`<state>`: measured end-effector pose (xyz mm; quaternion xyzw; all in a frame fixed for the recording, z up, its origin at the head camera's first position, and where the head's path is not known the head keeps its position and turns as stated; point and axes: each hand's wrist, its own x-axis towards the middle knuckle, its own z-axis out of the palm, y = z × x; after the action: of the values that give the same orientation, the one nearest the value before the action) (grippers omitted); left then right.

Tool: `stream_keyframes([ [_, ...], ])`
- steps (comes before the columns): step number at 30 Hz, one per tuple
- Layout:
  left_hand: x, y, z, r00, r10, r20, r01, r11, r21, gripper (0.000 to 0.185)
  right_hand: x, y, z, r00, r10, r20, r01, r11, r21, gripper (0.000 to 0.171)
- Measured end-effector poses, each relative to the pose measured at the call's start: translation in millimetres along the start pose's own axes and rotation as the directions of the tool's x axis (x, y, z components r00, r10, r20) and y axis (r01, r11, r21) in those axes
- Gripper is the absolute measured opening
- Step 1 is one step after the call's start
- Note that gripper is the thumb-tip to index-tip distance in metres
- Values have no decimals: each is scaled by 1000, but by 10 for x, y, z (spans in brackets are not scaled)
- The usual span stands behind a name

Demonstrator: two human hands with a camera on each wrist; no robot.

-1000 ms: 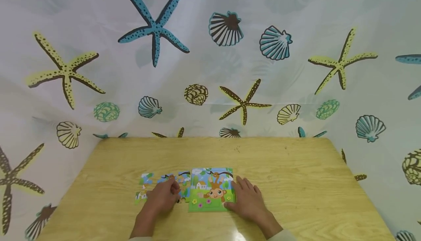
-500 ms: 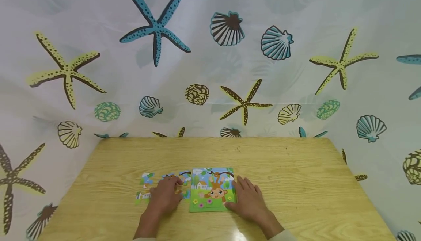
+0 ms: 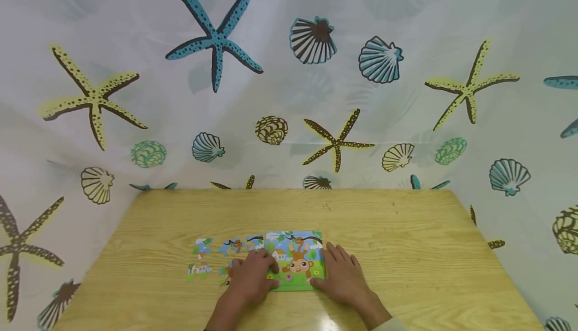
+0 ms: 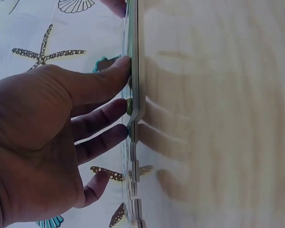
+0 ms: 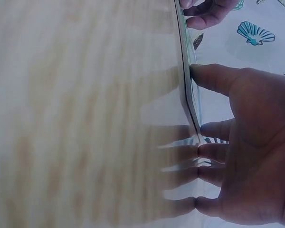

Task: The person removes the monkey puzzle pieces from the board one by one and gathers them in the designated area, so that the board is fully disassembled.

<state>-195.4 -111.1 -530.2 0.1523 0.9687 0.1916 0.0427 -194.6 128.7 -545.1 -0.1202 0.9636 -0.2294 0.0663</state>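
Observation:
A square monkey picture puzzle (image 3: 298,267) lies flat on the wooden table. My left hand (image 3: 254,277) is at its left edge, thumb and fingertips on the surface there. In the left wrist view, that hand's fingers (image 4: 102,116) stand apart and relaxed. Along the puzzle's right edge rests my right hand (image 3: 343,277), its thumb on the lower corner. The right wrist view has the right hand's fingers (image 5: 213,151) straight, tips down beyond the board edge (image 5: 184,78). Loose puzzle pieces (image 3: 234,246) lie left of the board, some partly hidden by the left hand.
More loose pieces, one with a house (image 3: 199,269) and one with leaves (image 3: 203,244), lie farther left on the table (image 3: 406,240). A curtain (image 3: 280,85) printed with starfish and shells hangs behind and beside the table.
My left hand has moved right from over the loose pieces to the puzzle's left edge, uncovering some pieces. The right hand has stayed in place.

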Motion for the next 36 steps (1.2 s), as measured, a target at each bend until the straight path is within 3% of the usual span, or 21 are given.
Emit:
stream_keyframes([
  [7,13,9,29,999,-36,-19,36,999,-12,30,52,-83,39,998,61,-30,-60,998,29,86],
  [12,30,-13,35,998,-59,-7,58,998,-29,36,131,-167,95,994,96,-55,-98,995,-29,93],
  [20,76,-14,31,994,-77,74,82,994,-73,37,141,-212,96,990,124,-65,-130,987,-91,94],
  [29,52,-4,28,990,-132,48,131,991,28,50,136,-226,107,991,113,-73,-119,989,-88,91],
  [36,119,-29,46,993,-92,71,91,996,18,48,131,-215,80,992,108,-70,-114,988,-104,91],
])
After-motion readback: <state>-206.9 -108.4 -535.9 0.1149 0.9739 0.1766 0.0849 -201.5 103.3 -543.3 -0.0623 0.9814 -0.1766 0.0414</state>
